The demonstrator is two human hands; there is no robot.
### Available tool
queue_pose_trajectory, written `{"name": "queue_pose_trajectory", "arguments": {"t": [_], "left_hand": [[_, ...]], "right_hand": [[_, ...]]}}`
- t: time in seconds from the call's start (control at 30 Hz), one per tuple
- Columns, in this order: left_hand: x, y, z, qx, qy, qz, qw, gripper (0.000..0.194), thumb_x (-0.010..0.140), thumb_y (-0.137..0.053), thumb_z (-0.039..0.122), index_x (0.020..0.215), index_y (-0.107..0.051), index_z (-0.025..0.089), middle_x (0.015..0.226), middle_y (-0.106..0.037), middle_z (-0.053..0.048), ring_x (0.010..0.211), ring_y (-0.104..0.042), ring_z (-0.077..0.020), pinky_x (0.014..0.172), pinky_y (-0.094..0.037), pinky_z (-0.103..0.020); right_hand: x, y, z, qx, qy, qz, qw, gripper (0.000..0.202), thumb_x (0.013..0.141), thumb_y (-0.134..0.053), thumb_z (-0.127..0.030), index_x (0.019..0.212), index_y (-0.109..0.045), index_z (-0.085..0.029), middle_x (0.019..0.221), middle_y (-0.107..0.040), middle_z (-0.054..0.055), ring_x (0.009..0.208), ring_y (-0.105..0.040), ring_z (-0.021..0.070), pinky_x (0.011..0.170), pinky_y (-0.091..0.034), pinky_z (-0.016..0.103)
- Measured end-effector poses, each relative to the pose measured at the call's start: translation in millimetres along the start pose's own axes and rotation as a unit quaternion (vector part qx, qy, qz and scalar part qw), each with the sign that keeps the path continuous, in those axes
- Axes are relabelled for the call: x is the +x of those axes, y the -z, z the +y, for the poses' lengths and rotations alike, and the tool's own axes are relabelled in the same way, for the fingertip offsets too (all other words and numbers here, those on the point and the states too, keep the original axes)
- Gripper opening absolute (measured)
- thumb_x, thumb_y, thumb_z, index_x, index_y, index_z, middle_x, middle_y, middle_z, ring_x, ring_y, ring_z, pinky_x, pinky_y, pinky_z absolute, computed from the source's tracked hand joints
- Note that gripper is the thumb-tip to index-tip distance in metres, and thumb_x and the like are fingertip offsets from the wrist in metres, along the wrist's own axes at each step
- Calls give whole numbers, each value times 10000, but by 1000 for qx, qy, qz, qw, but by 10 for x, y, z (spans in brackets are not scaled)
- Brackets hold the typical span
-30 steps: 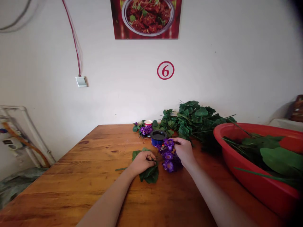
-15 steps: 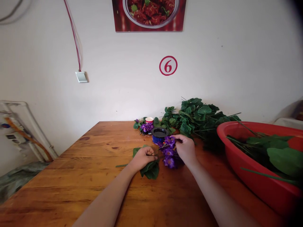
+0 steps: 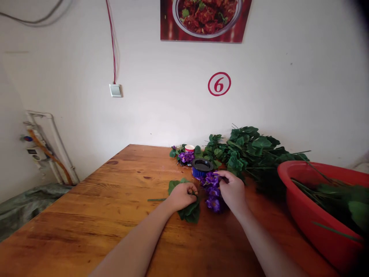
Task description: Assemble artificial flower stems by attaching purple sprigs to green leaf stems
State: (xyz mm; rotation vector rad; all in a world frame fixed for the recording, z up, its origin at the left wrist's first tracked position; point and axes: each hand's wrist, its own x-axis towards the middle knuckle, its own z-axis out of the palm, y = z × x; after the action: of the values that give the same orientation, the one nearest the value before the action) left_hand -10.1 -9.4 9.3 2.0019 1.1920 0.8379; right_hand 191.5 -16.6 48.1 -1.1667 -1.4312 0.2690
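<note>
Near the middle of the wooden table (image 3: pixel 121 184), my left hand (image 3: pixel 182 197) is closed around the stem part of a green leafy sprig (image 3: pixel 190 212), whose stalk points left. My right hand (image 3: pixel 233 189) pinches the upper edge of a bunch of purple flowers (image 3: pixel 212 192), just right of the sprig. Right behind the flowers stands a blue container with a black rim (image 3: pixel 202 166). Where the flower stems meet the sprig is too small to make out.
A red tub (image 3: pixel 305 207) with green leaves stands at the right. Behind it lies a large pile of green foliage (image 3: pixel 250 148). At the back are more purple flowers (image 3: pixel 186 157) and a small red and white cup (image 3: pixel 189 148). A white wall rises behind.
The view has turned slightly left, so everything appears shifted right. Both hands keep nearly the same place over the sprig and the purple flowers.
</note>
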Motion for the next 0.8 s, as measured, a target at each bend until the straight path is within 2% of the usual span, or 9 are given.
{"name": "queue_pose_trajectory", "arguments": {"t": [0.1,0.2,0.3,0.4,0.6,0.8], "left_hand": [[-26,21,44,25,2,1,1000,212,645,-547,198,811,-676,171,623,-539,25,570,-474,-117,507,-301,-221],[-47,43,88,42,7,-7,999,217,649,-554,209,813,-694,183,643,-572,19,586,-495,-126,512,-312,-223],[-59,55,114,60,-2,-11,998,216,662,-548,212,813,-701,187,662,-600,14,599,-508,-129,528,-328,-223],[-60,52,114,72,-8,-3,997,206,668,-551,216,805,-702,190,665,-607,14,611,-515,-130,534,-329,-218],[-42,30,82,95,-3,13,995,159,674,-555,221,768,-679,188,661,-612,12,612,-510,-132,534,-322,-222],[-35,41,99,92,-10,6,996,148,670,-532,202,748,-657,187,657,-609,11,620,-513,-136,538,-316,-226]], "right_hand": [[39,-4,-94,9,39,22,999,218,738,-510,-174,824,-707,-205,941,-705,54,916,-642,216,890,-473,355],[222,4,-164,-17,91,42,995,201,756,-509,-161,807,-699,-203,925,-699,56,903,-642,210,883,-481,351],[500,-21,-153,-67,173,17,983,214,750,-497,-122,785,-693,-200,922,-693,65,909,-635,215,884,-483,359],[731,-106,-46,-100,217,-24,971,256,732,-466,-80,773,-687,-201,907,-693,66,899,-632,217,879,-488,372],[841,-250,209,-133,246,-46,959,290,727,-437,-47,765,-678,-204,892,-688,65,901,-619,218,873,-485,378],[848,-300,327,-138,240,-55,959,282,719,-455,-28,769,-671,-203,890,-686,61,896,-602,216,865,-479,358]]}}
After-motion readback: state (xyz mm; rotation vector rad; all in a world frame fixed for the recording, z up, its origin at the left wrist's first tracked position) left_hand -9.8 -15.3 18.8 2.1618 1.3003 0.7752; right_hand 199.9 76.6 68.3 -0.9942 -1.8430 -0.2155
